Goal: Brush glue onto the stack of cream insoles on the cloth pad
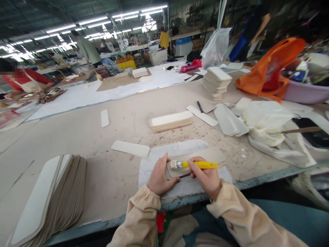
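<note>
My right hand is closed around the yellow handle of a brush, whose pale bristles point left over a beige rounded piece. At that piece's left end rests my left hand, thumb and fingers apart, touching its edge. Both lie over a white sheet near the table's front edge. Just beyond the sheet's left corner is a single white strip. A stack of white-topped strips sits farther back.
A tall fanned stack stands at the front left. Another stack, an orange bag, a purple basin and crumpled white cloth are on the right. Other people are in the background.
</note>
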Available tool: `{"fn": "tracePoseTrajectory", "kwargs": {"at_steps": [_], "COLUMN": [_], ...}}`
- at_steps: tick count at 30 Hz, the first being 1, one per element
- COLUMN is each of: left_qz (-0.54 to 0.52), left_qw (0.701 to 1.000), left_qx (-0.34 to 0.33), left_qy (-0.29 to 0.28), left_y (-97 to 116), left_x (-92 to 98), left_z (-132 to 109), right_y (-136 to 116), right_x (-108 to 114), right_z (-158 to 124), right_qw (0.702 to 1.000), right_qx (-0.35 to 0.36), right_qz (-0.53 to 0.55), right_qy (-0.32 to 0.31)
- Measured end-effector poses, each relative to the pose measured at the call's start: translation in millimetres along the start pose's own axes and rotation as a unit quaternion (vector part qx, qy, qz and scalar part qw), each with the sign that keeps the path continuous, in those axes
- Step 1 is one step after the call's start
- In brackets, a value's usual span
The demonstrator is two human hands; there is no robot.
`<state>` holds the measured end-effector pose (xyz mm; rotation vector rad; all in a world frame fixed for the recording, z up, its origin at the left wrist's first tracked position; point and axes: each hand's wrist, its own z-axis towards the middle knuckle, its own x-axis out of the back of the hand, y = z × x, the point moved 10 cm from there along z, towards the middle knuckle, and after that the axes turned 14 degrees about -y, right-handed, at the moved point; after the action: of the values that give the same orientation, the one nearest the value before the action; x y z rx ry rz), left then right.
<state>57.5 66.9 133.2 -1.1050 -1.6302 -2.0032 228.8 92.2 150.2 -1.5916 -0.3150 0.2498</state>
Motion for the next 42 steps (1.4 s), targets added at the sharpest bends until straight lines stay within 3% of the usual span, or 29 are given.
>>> {"fn": "tracePoseTrajectory", "kwargs": {"at_steps": [7,12,26,33,35,38,42], "left_qz": [0.001,0.015,0.058,0.070,0.066,0.055,0.042], "left_qw": [1.000,1.000,0.998,0.997,0.997,0.998,0.999], "left_qx": [-0.005,0.007,0.026,0.029,0.028,0.024,0.021], "left_qy": [-0.001,-0.003,-0.013,-0.009,-0.011,-0.014,-0.016], "left_y": [2.3,0.7,-2.9,-3.5,-3.3,-0.6,1.8], "left_x": [0.9,0.9,0.9,0.9,0.4,0.1,-0.3], "left_z": [0.0,0.9,1.3,2.0,1.5,0.8,1.3], "right_y": [12.4,10.9,9.0,-0.6,-8.5,-14.2,-7.1], "right_x": [-2.9,9.9,125.7,164.5,164.7,149.7,97.2], "right_z": [5.3,4.3,-17.2,-27.7,-32.6,-35.1,-21.8], "right_qw": [0.999,0.998,0.971,0.937,0.932,0.950,0.983], "right_qx": [-0.021,-0.022,-0.018,-0.004,0.010,0.032,0.019], "right_qz": [-0.034,-0.063,-0.146,-0.239,-0.243,-0.164,-0.020], "right_qy": [0.000,0.016,0.187,0.256,0.270,0.262,0.183]}}
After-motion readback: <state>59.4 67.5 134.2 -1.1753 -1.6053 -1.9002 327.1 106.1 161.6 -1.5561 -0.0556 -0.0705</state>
